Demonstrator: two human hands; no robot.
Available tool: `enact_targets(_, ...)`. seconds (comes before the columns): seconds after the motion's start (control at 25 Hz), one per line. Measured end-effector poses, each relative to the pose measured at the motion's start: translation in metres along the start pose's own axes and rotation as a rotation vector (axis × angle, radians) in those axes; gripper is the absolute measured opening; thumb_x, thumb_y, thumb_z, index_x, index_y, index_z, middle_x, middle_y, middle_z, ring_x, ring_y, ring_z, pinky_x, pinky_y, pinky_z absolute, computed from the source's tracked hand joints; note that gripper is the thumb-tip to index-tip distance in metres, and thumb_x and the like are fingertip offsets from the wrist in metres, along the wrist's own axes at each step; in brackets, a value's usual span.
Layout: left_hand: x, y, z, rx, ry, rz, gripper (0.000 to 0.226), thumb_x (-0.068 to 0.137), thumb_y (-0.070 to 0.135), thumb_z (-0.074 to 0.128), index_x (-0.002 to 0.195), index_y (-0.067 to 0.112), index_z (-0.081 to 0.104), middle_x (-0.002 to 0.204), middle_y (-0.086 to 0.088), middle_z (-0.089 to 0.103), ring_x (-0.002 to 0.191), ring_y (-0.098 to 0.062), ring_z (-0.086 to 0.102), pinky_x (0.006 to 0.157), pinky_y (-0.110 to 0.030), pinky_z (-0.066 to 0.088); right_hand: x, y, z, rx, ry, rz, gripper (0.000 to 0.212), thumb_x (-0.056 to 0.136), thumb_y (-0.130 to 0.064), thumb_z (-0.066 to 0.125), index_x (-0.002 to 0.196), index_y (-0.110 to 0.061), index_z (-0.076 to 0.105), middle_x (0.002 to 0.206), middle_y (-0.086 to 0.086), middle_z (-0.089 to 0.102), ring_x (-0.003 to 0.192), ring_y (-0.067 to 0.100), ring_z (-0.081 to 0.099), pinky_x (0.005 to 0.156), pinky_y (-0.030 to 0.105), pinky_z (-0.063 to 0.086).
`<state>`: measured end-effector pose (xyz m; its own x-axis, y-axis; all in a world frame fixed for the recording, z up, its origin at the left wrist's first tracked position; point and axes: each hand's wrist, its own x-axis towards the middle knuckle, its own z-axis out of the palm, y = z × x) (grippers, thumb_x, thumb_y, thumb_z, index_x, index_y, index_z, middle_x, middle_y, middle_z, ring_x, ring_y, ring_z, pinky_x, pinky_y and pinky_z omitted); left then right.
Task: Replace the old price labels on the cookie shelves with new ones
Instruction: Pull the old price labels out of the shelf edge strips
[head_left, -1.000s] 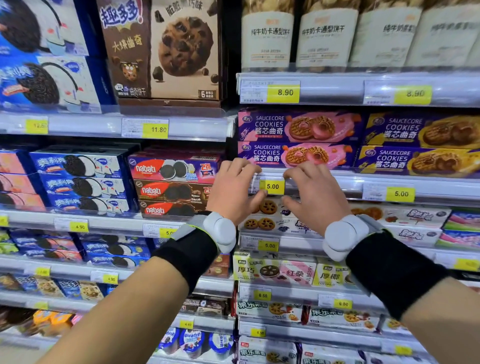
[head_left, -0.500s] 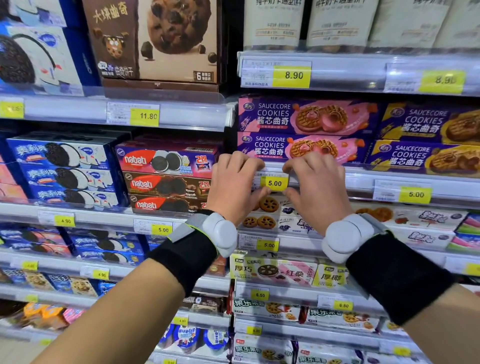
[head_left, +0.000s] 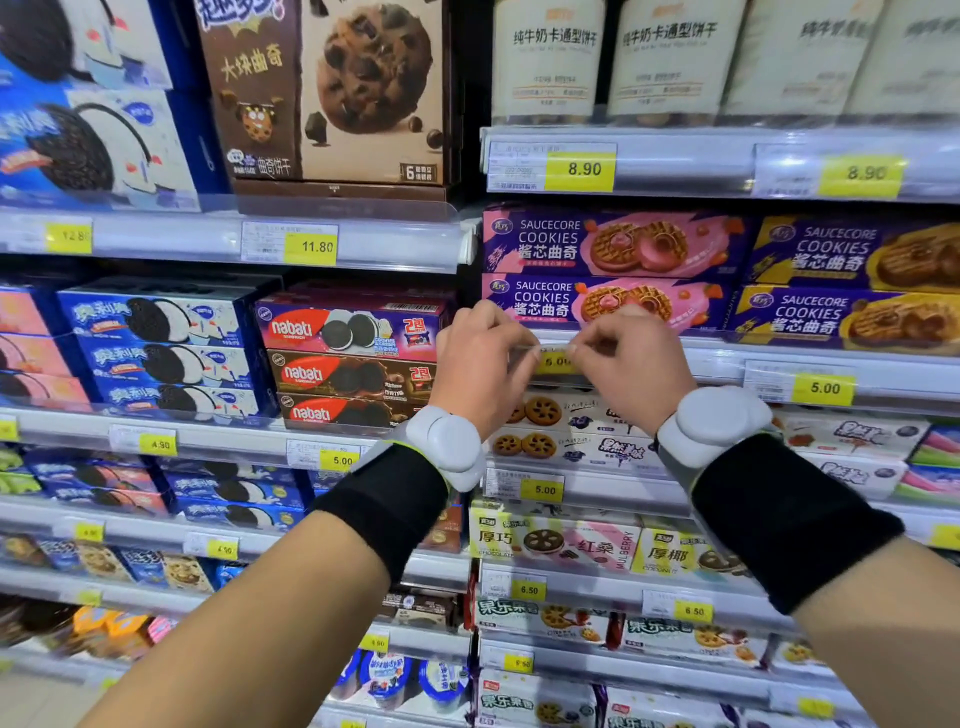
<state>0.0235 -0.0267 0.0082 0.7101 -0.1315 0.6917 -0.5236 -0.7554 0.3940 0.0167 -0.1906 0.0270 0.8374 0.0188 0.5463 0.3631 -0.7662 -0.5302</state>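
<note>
Head view: hands (head_left: 558, 358) pinching price label (head_left: 555, 362)

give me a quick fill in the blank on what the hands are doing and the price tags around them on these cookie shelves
1. Both the left hand and the right hand pinch the clear strip over a yellow price label that reads ____.
2. Right above that label lie pink and purple boxes printed SAUCECORE ____.
3. The label under the big chocolate chip cookie box reads ____.
4. The label on the shelf above the purple boxes reads ____.

Missing words: 5.00; COOKIES; 11.80; 8.90
</note>
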Motion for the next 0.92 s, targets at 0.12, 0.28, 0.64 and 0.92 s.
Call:
enact_targets(0.12,0.006,0.01,-0.007,-0.071,0.044,0.01,0.011,0.088,0.023,0.061,0.094,0.017,0.069,0.091,0.002,0.063,0.091,-0.02,0.054,0.086,-0.046,0.044,-0.002,-0.002,-0.007,0.157,0.147,0.042,0.009,0.081,-0.032,0.065,0.075,-0.026,0.067,0.085,-0.002,0.063,0.089,0.023,0.057,0.082,0.041,0.048)
enact_targets(0.28,0.007,0.028,-0.01,-0.147,0.003,0.01,0.012,0.088,0.02,0.064,0.096,0.014,0.071,0.09,-0.001,0.071,0.084,-0.015,0.06,0.08,-0.031,0.048,-0.013,0.001,-0.025,0.216,0.118,0.031,0.008,0.086,-0.022,0.064,0.08,-0.021,0.068,0.071,-0.012,0.061,0.073,0.012,0.057,0.066,0.026,0.045)
enact_targets(0.64,0.012,0.076,0.018,-0.251,-0.089,-0.042,0.018,0.086,0.021,0.068,0.102,0.014,0.072,0.093,0.004,0.068,0.087,-0.01,0.059,0.082,-0.023,0.045,-0.032,0.038,-0.069,0.208,0.139,0.119,0.012,0.086,-0.022,0.063,0.076,-0.016,0.066,0.066,0.0,0.063,0.064,0.017,0.056,0.063,0.03,0.047)
enact_targets(0.92,0.017,0.114,0.046,-0.248,-0.143,0.012,0.015,0.086,0.023,0.068,0.098,0.015,0.073,0.09,0.001,0.071,0.085,-0.014,0.061,0.079,-0.027,0.047,-0.044,0.071,-0.104,0.177,0.157,0.175,0.008,0.086,-0.025,0.062,0.079,-0.023,0.065,0.066,-0.009,0.062,0.064,0.011,0.056,0.062,0.025,0.044)
